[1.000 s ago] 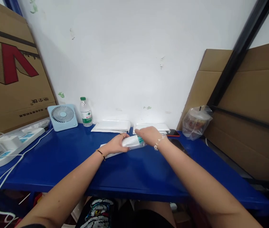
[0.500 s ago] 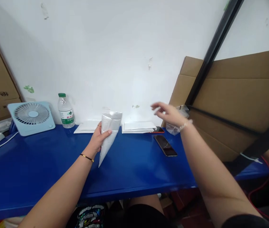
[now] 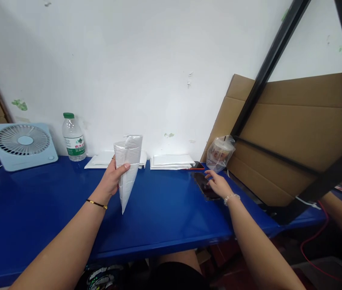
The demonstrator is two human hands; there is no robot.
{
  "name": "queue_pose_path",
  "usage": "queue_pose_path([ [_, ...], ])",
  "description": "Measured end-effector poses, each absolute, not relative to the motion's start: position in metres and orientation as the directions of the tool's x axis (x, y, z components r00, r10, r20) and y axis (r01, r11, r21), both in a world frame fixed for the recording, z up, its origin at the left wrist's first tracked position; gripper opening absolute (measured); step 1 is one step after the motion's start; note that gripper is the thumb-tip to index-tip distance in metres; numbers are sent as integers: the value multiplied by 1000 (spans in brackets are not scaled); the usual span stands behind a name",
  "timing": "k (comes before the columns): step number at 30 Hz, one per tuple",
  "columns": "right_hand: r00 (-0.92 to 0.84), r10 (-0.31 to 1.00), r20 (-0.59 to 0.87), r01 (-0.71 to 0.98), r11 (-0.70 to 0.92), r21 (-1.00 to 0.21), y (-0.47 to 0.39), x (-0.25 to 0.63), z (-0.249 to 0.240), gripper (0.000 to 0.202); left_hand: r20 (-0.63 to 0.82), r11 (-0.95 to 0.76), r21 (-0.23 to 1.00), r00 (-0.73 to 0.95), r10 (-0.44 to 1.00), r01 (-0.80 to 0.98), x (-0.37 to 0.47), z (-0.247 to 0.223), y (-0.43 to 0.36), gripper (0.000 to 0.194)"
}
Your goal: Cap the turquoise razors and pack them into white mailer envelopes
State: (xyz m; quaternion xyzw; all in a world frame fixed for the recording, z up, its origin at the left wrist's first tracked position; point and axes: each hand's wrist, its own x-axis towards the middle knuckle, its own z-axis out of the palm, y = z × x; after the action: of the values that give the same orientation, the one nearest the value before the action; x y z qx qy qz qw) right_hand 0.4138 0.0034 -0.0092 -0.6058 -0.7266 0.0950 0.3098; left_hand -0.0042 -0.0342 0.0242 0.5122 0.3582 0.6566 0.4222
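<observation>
My left hand (image 3: 112, 177) is wrapped round a silvery-white sheet folded into a cone (image 3: 131, 159), its point down and its wide end up, above the desk. The thumb lies across the front of it. Over at the right, my right hand (image 3: 219, 186) is at a dark smartphone (image 3: 202, 184) lying on the desk. Its fingers are apart and reach over the screen; whether a fingertip touches the glass I cannot tell. Behind the cone lies a pile of folded white sheets (image 3: 96, 161), and a second pile of white sheets (image 3: 172, 161) lies farther right.
On the blue desk (image 3: 158, 209) stand a light blue fan (image 3: 25, 141) and a water bottle (image 3: 74, 141). A red-edged phone (image 3: 198, 165) and a bagged drink cup (image 3: 220, 153) are near the wall. Cardboard (image 3: 297, 133) and a black frame bound the right side; another person's arm (image 3: 341, 209) is beyond.
My right hand has come down from the air onto or just over the smartphone. My left hand still holds the cone. The view has shifted, and the bagged cup now shows fully.
</observation>
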Motion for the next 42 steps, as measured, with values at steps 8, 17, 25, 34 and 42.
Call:
queue_pose_path([
  [8, -7, 843, 538, 630, 422, -652, -9, 384, 35, 33, 409, -410, 912, 39, 912, 14, 0, 25, -38, 80],
  [17, -307, 711, 633, 298, 703, -645, -59, 193, 45, 93, 620, -668, 627, 262, 740, 401, 31, 16, -43, 92],
  [25, -479, 499, 722, 428, 851, -305, -34, 182, 83, 60, 382, -462, 833, 288, 878, 306, 8, 21, -43, 73],
  [34, -818, 504, 276, 367, 828, -424, -24, 216, 141, 39, 112, -43, 990, 576, 810, -132, 6, 31, -61, 57],
  [42, -252, 855, 454, 125, 494, -861, 40, 244, 115, 37, 197, -195, 979, 50, 979, -52, -21, 37, -32, 42],
])
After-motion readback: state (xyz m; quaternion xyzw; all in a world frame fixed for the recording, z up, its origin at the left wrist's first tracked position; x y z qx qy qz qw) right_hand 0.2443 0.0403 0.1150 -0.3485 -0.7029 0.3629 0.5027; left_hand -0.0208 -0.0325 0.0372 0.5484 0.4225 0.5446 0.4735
